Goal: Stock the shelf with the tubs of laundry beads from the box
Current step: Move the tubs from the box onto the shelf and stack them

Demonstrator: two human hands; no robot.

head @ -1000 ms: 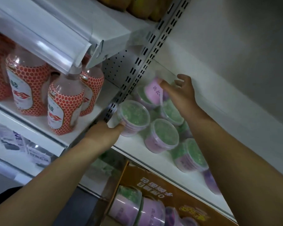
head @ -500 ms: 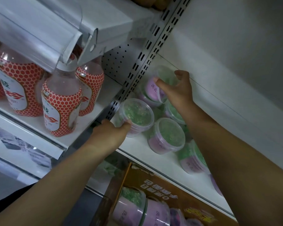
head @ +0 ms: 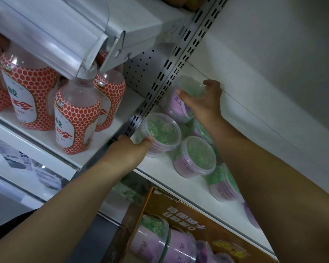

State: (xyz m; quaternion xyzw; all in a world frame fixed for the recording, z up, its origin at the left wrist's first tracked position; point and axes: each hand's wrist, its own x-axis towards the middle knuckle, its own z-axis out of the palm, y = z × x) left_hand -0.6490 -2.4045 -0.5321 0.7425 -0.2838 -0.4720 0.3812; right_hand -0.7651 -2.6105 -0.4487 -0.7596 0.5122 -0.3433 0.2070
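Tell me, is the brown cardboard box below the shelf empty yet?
Not empty. The brown cardboard box is open at the top, and at least three purple tubs of green laundry beads show inside it.

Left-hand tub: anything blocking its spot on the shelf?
Nothing visible. The left hand grips the tub at the front-left corner of the shelf, between the slotted upright and a neighbouring tub.

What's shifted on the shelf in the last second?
The right hand has tipped the back tub more upright and raised it a little, still gripping it. The left hand still holds the front-left tub in about the same spot. The middle tub, box and bottles have not moved.
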